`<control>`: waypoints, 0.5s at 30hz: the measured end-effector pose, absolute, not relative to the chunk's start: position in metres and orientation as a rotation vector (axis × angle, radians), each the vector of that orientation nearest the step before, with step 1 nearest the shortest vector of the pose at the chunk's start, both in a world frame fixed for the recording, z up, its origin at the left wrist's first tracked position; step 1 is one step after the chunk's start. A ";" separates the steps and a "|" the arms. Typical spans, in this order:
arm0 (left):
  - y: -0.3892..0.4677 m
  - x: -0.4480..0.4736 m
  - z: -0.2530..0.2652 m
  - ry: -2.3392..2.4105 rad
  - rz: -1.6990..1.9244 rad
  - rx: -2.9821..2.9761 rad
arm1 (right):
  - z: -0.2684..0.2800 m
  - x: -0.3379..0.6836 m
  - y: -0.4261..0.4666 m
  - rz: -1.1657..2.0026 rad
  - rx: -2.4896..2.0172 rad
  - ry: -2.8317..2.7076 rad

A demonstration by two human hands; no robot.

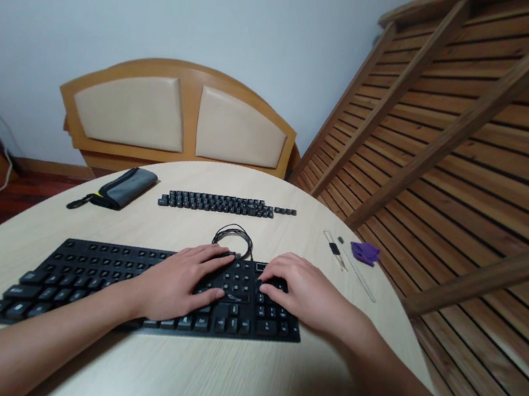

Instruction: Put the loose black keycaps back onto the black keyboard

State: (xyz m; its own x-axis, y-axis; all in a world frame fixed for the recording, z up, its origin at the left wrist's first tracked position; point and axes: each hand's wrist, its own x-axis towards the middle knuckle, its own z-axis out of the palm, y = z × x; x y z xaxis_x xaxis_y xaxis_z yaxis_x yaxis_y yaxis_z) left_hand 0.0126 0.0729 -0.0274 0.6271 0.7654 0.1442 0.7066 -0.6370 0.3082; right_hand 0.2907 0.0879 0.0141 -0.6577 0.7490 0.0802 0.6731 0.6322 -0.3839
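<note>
Black keyboard (93, 277) lies flat on the pale wood-grain desk (232, 389), near my edge. My left hand (182, 282) rests spread and flat over its right-centre keys; my right hand (307, 293), fingers loosely curled, presses the number pad. Judged step: seating keycaps; next calls for even downward pressure. Beyond the keyboard: its coiled cable (234, 237), a row of loose matte keycaps (217, 204), and a grey pouch (127, 188).
</note>
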 end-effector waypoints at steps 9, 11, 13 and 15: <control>0.072 0.012 -0.029 1.209 0.414 2.615 | 0.022 0.279 0.077 0.271 -1.231 -2.733; 0.072 0.013 -0.028 1.210 0.411 2.615 | 0.024 0.276 0.075 0.236 -1.273 -2.752; 0.072 0.013 -0.028 1.214 0.403 2.617 | 0.026 0.271 0.072 0.186 -1.345 -2.776; 0.072 0.013 -0.027 1.217 0.394 2.618 | 0.027 0.266 0.070 0.139 -1.400 -2.809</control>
State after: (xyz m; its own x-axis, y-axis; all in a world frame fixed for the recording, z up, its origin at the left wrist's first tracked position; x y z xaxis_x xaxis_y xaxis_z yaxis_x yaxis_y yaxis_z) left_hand 0.0132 0.0720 -0.0274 0.6194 0.7715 0.1455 0.7105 -0.6297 0.3142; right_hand 0.2662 0.0698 0.0273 -0.6027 0.7970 -0.0394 0.7970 0.5988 -0.0788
